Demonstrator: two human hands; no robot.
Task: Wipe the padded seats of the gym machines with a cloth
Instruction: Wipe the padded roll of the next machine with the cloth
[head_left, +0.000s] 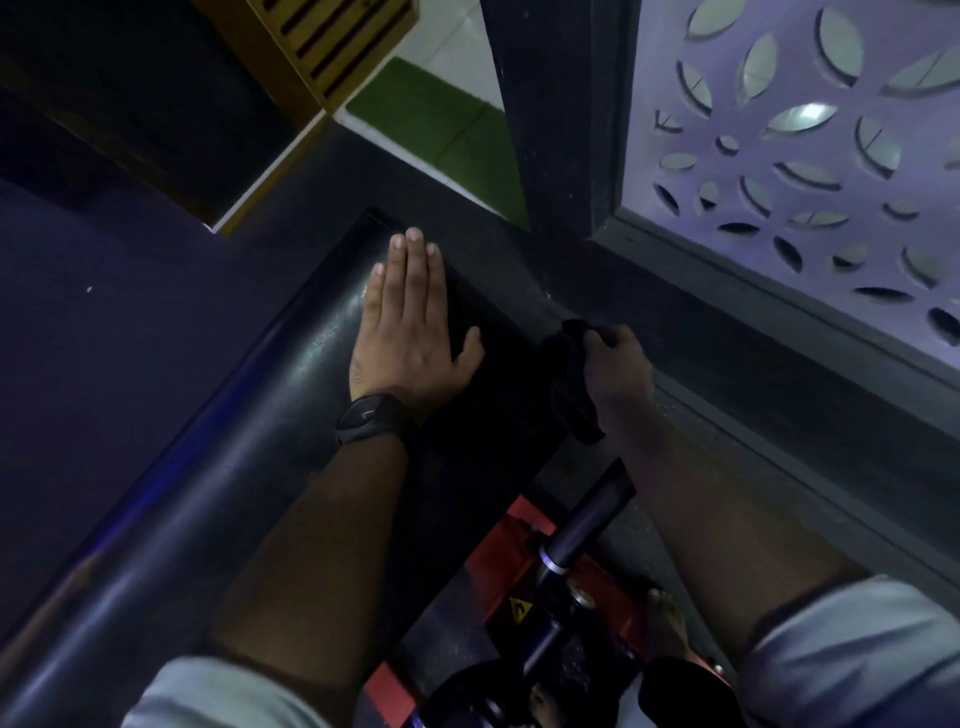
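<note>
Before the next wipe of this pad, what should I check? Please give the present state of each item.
1. Grip: the right hand holds the cloth: ok.
2. Contact: the cloth is at the right edge of the pad; whether it touches the top: cannot tell.
3. Wipe path free: the left hand lies flat on the pad: not ok.
4. Pad already clean: picture too dark: cannot tell.

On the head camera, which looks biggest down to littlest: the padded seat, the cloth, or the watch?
1. black padded seat
2. black cloth, bunched in the right hand, partly hidden
3. wristwatch
</note>
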